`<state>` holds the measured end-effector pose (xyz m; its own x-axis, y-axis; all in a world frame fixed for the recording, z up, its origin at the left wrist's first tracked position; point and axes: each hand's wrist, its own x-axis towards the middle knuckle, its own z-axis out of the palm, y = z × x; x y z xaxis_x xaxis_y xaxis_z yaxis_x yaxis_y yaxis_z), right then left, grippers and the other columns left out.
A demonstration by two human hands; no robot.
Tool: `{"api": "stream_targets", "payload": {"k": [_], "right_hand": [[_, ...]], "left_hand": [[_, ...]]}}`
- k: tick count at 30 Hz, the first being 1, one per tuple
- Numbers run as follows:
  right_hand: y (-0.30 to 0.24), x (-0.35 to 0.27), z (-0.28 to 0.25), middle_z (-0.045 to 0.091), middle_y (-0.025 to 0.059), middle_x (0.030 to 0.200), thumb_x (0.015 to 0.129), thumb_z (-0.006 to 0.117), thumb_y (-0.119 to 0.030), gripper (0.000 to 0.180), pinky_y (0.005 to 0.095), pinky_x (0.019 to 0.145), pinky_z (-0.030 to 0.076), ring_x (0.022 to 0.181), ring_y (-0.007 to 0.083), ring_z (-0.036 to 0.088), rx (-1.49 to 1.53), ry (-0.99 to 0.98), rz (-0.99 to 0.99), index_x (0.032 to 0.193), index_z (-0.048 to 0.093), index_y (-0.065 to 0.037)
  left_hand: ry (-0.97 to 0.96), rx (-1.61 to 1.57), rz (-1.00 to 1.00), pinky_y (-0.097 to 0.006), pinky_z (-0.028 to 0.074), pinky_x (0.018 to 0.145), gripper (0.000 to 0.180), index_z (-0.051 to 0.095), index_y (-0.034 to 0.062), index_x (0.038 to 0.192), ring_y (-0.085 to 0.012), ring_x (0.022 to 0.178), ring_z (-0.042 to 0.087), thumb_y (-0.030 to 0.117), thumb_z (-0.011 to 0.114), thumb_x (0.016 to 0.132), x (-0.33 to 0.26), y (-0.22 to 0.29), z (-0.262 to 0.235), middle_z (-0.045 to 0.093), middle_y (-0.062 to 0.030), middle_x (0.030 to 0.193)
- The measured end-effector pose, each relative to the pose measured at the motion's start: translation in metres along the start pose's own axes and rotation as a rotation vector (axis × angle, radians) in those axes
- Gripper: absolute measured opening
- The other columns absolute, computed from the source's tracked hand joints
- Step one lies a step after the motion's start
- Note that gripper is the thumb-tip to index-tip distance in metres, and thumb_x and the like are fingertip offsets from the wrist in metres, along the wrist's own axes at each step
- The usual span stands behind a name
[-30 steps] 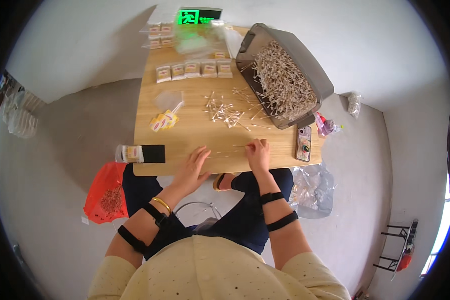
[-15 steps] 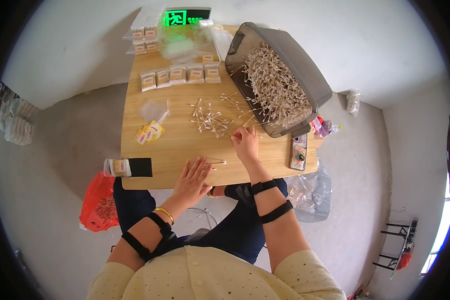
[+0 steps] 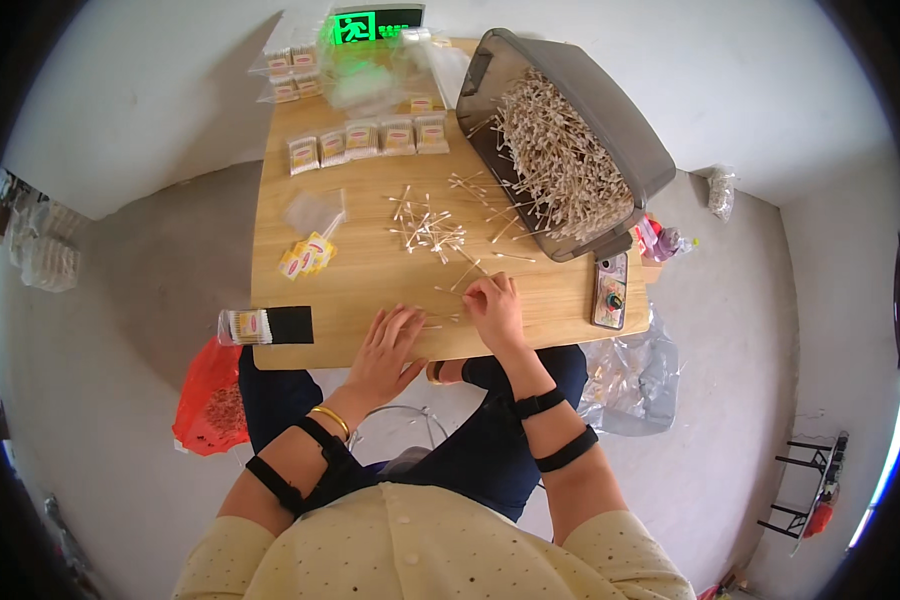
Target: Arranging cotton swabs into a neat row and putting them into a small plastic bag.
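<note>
Ahead of two hands lie one swab pile and five lined-up packets

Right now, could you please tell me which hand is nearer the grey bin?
Right: the right hand is front-left of the grey bin, not touching it; the left hand is farther left.

Five packets in a row beyond the left fingers! One tub past the right fingers, one phone rightward.
</note>
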<state>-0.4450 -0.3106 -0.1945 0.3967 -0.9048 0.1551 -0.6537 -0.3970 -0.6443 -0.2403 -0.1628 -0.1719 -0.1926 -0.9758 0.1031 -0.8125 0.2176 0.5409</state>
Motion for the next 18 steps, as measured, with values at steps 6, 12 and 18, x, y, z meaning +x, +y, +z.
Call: {"api": "stream_targets", "payload": {"k": [6,12,18], "right_hand": [[-0.018,0.006,0.002,0.060,0.0118,0.104,0.080,0.076,-0.007,0.022,0.0459,0.095,0.046,0.105,0.0354,0.055,-0.014,-0.020,-0.036,0.100,0.068,-0.012],[-0.009,0.035,-0.003,0.057,0.0118,0.106,0.079,0.075,-0.006,0.023,0.0452,0.094,0.046,0.104,0.0343,0.054,-0.102,-0.016,-0.108,0.100,0.068,-0.015],[0.003,0.046,0.002,0.058,0.0109,0.103,0.078,0.079,-0.011,0.017,0.0452,0.092,0.047,0.104,0.0336,0.055,-0.133,0.027,-0.066,0.092,0.069,-0.013]], "left_hand": [[0.014,-0.004,-0.013,-0.053,0.020,0.126,0.071,0.033,0.0042,0.156,-0.0387,0.152,0.025,0.031,0.063,0.098,-0.005,-0.004,0.001,0.031,-0.0204,0.160],[-0.092,0.118,0.040,-0.051,0.014,0.128,0.070,0.030,0.0042,0.159,-0.0322,0.156,0.021,0.040,0.052,0.103,0.017,-0.001,0.003,0.026,-0.0156,0.167],[-0.140,0.257,-0.008,-0.052,0.010,0.128,0.073,0.026,0.0034,0.161,-0.0298,0.157,0.018,0.045,0.046,0.104,0.027,-0.007,0.013,0.027,-0.0135,0.167]]}}
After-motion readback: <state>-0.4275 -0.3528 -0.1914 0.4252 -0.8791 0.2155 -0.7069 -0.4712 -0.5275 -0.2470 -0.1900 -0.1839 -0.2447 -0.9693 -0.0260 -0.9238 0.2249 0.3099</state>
